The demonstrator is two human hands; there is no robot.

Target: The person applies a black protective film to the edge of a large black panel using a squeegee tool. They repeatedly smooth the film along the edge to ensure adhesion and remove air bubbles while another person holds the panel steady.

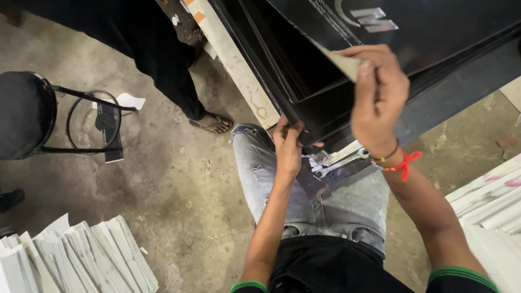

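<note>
Stack: black sheets (325,92) lie fanned on the worktop (244,81), their corner overhanging your lap.
Left hand (287,146): grip pinched on the lower corner of the stack, thumb on top, wrist straight.
Right hand (377,97): grip closed on a beige card (342,62), raised over the top sheet, forearm angled up.
Advice: keep the corner clamped; slide the card flat along the edge, not tilted.
Nearby: spanner (339,163) under the stack, on your lap.

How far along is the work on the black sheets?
Done: cannot tell; white sheets lie fanned on the floor. In hand: the left hand grips the corner of the black sheets, and the right hand holds a tan card against them. Left: wrenches lie untouched below.
</note>
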